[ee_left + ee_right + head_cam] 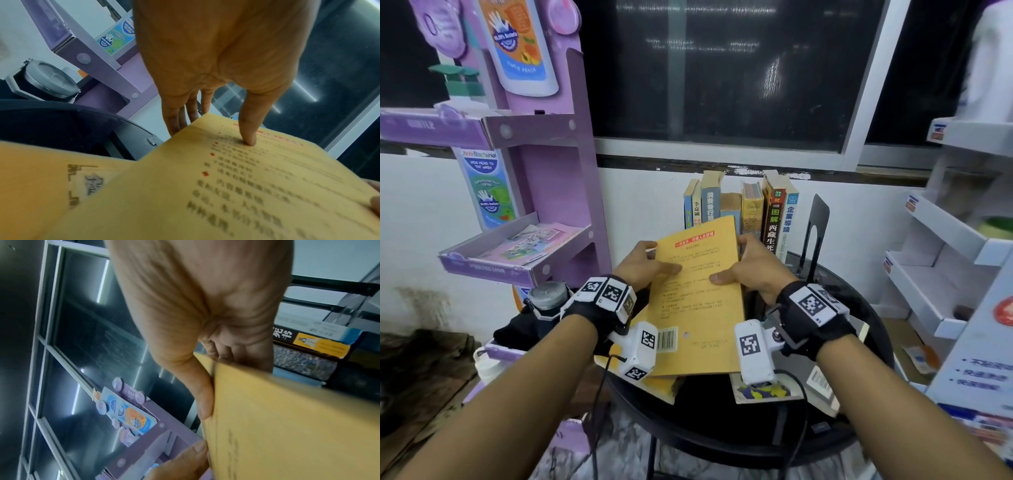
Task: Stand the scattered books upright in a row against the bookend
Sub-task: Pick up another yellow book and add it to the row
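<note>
A yellow book (pixel 697 294) is held tilted above the round black tabletop (pixel 859 308), back cover up, its far edge in front of the row of upright books (pixel 739 209) that stands beside the black bookend (pixel 816 222). The left hand (pixel 645 265) grips its left edge, thumb on the cover and fingers underneath, and the right hand (pixel 751 269) grips the right edge likewise. More books (pixel 767 390) lie flat on the tabletop beneath, and a purple display rack (pixel 558 192) stands to the left.
</note>
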Available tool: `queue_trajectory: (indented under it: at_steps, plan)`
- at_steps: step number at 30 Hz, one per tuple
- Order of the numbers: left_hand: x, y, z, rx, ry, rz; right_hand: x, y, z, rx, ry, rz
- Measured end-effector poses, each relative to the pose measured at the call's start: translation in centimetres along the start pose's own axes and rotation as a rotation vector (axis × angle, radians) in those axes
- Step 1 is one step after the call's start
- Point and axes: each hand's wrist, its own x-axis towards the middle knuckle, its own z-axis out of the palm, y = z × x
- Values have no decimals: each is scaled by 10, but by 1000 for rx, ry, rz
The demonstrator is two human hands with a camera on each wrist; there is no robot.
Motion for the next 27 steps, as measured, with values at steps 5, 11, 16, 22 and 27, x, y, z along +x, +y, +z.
queue_trajectory:
  at_steps: [5,11,16,22,27]
  plan:
    - [-6,20,2,-159,-17,23,-3,-11,-9,49,34,-111]
    - [-14,41,13,-268,-77,133,-10,-10,-25,38,37,-225]
    - [-11,51,27,-354,-83,196,-23,-10,-48,14,-33,-260]
    - [-12,66,46,-332,-212,257,-43,-22,-85,-44,-47,-237]
    - [-12,79,68,-326,-320,304,-54,-31,-107,-109,-17,-259]
